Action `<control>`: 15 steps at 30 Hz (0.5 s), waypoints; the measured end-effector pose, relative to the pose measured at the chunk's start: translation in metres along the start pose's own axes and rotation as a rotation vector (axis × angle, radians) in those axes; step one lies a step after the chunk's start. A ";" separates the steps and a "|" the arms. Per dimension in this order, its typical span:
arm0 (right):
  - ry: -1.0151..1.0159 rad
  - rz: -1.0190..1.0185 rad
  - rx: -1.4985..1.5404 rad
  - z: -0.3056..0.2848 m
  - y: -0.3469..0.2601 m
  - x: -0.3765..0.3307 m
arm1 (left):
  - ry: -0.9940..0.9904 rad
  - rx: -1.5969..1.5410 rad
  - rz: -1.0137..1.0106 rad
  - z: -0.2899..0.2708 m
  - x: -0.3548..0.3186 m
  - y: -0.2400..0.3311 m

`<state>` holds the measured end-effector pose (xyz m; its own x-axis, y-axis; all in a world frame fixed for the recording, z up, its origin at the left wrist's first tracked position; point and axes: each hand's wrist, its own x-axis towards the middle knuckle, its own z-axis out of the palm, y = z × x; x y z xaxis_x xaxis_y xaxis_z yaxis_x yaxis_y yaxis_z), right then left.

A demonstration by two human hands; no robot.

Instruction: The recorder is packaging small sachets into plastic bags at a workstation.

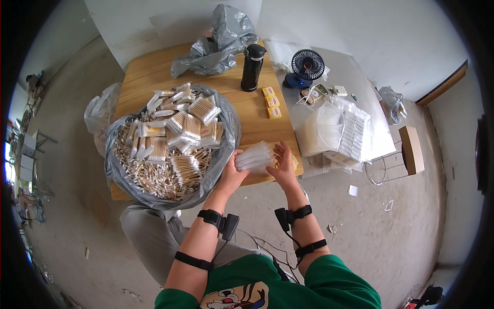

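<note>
Right now both hands meet at the near edge of the wooden desk [154, 72], just right of the big grey bag [226, 149] heaped with cotton swabs [149, 175] and bundled swab packs [190, 126]. The left hand [231, 175] is curled around the near end of a stack of thin clear sleeves [254, 157], gripping it, while the right hand [283, 165] lies flat and spread against the stack's far side, steadying rather than clenching. The stack hangs over the desk edge, so if either hand slackens the slippery sleeves could fan out and slide to the floor. An elbow swinging left could also catch the bag's rim and spill loose swabs. Behind the bag stand 1 black bottle [252, 67] and 1 small fan [307, 66].
</note>
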<state>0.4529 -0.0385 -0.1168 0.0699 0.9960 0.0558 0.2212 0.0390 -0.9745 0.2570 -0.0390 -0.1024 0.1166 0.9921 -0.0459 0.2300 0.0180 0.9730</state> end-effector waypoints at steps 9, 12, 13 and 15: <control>0.051 -0.177 -0.170 0.020 -0.010 -0.016 | -0.005 0.081 0.055 0.001 -0.008 -0.001; 0.010 -0.090 -0.029 0.013 -0.007 -0.001 | -0.012 0.064 0.009 0.001 -0.009 0.000; 0.011 -0.090 -0.029 0.011 -0.009 0.004 | -0.023 0.062 0.001 0.001 -0.009 0.000; -0.177 -0.097 -0.076 0.009 -0.013 0.014 | -0.032 0.061 -0.007 0.000 -0.009 -0.001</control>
<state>0.4422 -0.0245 -0.1049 -0.1253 0.9868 0.1030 0.2914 0.1358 -0.9469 0.2559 -0.0479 -0.1031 0.1456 0.9875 -0.0608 0.2889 0.0163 0.9572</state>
